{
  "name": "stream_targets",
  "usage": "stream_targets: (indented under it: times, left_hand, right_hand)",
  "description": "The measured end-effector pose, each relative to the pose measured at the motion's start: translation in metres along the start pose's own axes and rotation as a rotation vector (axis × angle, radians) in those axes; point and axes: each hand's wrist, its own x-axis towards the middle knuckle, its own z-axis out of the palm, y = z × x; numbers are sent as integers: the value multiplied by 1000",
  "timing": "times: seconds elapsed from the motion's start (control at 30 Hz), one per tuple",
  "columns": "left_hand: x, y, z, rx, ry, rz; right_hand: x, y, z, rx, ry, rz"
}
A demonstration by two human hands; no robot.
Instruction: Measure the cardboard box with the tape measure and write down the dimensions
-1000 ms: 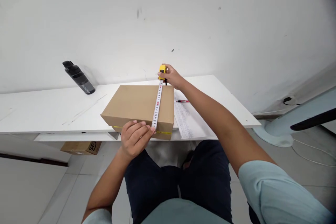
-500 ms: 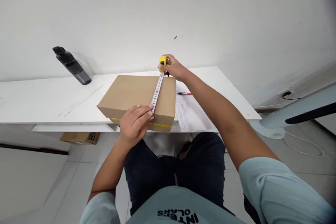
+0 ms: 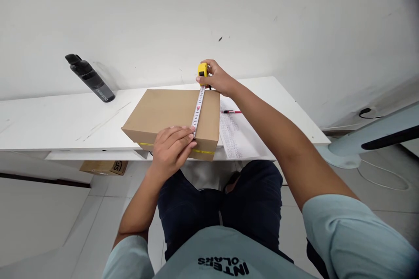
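Note:
A closed brown cardboard box (image 3: 163,109) with a yellow strip along its front side sits on the white desk, jutting slightly past the front edge. Across its top, towards the right, runs the white blade of a yellow tape measure (image 3: 202,70). My right hand (image 3: 214,77) grips the tape measure's case just beyond the box's far edge. At the near edge, my left hand (image 3: 173,146) pinches the blade's free end between thumb and fingers, against the box. The very tip of the blade is partly covered by those fingers.
A dark water bottle (image 3: 91,79) stands on the white desk (image 3: 59,122) near the wall. Right of the box lie a handwritten paper sheet (image 3: 240,137) and a red pen (image 3: 231,112). Below the desk is another carton (image 3: 104,167). A pale blue stand (image 3: 347,152) is at right.
The left fingers have shifted slightly right with the blade's end, so the blade lies a little straighter across the box. The camera view has tilted slightly.

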Motion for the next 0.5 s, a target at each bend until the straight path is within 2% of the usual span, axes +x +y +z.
stream_targets:
  times: [0.2,0.5]
  left_hand:
    - [2,7,3,19,-34,-135]
    - [0,10,5,24,-17,-112]
  right_hand:
    - [-15,-8,4,13,-53,12]
    - [-20,-10,6,-4,-26,8]
